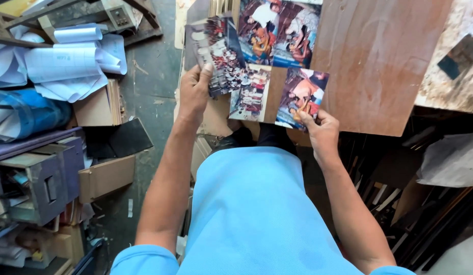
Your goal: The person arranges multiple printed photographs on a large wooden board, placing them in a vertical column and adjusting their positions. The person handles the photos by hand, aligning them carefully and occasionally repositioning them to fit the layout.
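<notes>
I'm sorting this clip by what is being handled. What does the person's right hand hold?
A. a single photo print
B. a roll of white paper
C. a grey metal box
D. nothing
A: the right hand pinches the lower edge of one photo print over the wooden board, while the left hand grips another photo.

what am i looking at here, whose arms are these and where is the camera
There is no machine here: the one picture comes from a camera worn on a person's head, looking down past their light blue shirt at their own bare arms. The left hand grips a stack of glossy colour photo prints by its edge. The right hand pinches a single colour photo print at its lower corner. Two more colour prints lie on the brown wooden board in front. On the left, rolled white paper sheets and cardboard pieces clutter the floor.
</notes>
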